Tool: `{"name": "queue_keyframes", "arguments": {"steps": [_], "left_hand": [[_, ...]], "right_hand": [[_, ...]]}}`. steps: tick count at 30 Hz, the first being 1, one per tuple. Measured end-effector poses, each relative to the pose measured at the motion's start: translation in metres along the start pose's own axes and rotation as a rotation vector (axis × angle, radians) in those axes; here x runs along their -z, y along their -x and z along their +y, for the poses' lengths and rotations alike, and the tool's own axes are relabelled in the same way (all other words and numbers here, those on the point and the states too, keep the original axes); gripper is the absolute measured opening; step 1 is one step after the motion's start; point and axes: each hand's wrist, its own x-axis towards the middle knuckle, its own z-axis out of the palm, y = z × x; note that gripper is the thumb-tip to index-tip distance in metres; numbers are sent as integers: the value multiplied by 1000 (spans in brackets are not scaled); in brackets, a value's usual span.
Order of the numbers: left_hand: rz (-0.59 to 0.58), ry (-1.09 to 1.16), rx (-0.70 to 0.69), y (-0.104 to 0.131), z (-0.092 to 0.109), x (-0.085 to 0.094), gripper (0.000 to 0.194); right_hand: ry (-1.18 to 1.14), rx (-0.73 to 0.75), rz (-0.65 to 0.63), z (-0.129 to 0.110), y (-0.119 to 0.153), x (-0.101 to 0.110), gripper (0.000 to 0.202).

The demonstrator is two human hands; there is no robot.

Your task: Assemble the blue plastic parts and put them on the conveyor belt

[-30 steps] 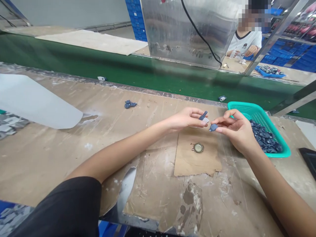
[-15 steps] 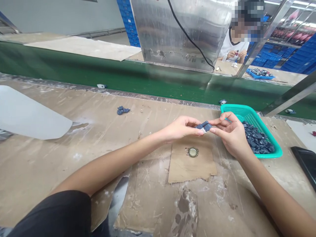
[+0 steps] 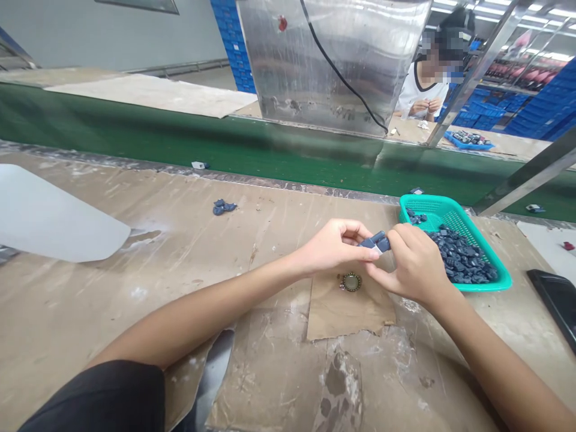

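Observation:
A small dark blue piece with a white part [image 3: 374, 242] is held between my two hands, above a brown cardboard square [image 3: 346, 315]. My left hand [image 3: 337, 245] is closed on its left side, thumb below. My right hand [image 3: 411, 261] pinches its right end, with the fingertips partly hidden behind the hand. On the cardboard lies a round bronze-coloured ring-like object [image 3: 351, 281], just below the hands. To the right, a green basket [image 3: 506, 273] holds many dark blue pieces [image 3: 468, 258].
A few dark blue pieces [image 3: 224, 207] lie on the table at centre left. Behind runs a green belt [image 3: 288, 157] carrying small white-and-blue pieces. A metal post [image 3: 481, 66] stands at right, a black tray [image 3: 555, 303] below. Across the belt sits a person.
My right hand has moved left and lower, its fingers now closer round the piece. The piece is tilted more. Small pieces on the green belt have shifted right.

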Motion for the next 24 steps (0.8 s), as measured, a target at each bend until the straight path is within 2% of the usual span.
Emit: {"name": "queue_keyframes", "arguments": {"steps": [5,7,9,11,13,16,18,20,24], "left_hand": [[-53,22,45,5,-2,-9,15],[-50,-7,25,3,-2,-8,15],[-13,-64,-24,-5,-1,-1,18],[74,-136,-91,-22,0,17,24],[220,-224,-142,-45,-1,43,32],[481,-447,-138,-82,-6,89,39],[593,-591,-111,-100,-11,115,37],[670,-686,-102,-108,-15,134,39],[846,-915,-87,-101,-13,168,63]], "right_hand": [[113,126,114,-5,3,-1,27],[104,97,82,-4,1,1,28],[63,24,-16,5,-3,3,29],[-29,-89,-110,25,-6,3,43],[-113,-232,-185,55,-4,-1,49],[-75,-404,-391,104,2,-11,30],[-29,-430,-465,128,5,-20,29],[-17,-426,-478,142,5,-28,33],[-44,-422,-489,154,2,-37,27]]}}
